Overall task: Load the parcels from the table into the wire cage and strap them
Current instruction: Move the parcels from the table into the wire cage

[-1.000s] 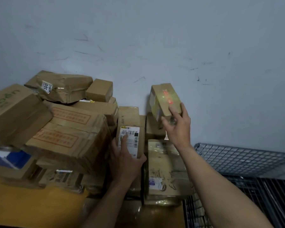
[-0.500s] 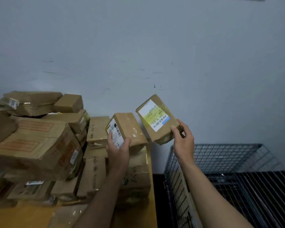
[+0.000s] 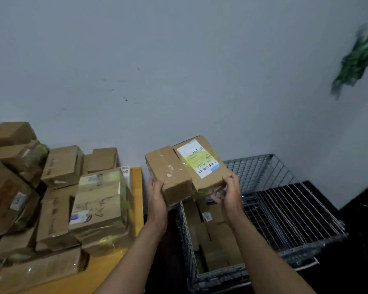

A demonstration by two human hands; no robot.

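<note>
My left hand (image 3: 157, 200) gripping a plain brown parcel (image 3: 168, 172) with scuffed tape, my right hand (image 3: 231, 194) curled under a labelled parcel (image 3: 202, 164) with a white-and-yellow barcode sticker, both parcels touching, held above the wire cage (image 3: 253, 170), beside the table (image 3: 136, 187)

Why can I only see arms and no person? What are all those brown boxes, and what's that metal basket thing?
The camera sits on the person's head and looks down, so you see what they see, as if you were them. The left hand holds a plain brown box. The right hand holds a box with a white label. The two boxes are side by side, right by the wire cage. That cage is your metal basket, and some brown boxes already lie in its bottom. On the left is a yellow table with a pile of parcels waiting to be moved. The green smudge up high is too blurred to name.
</note>
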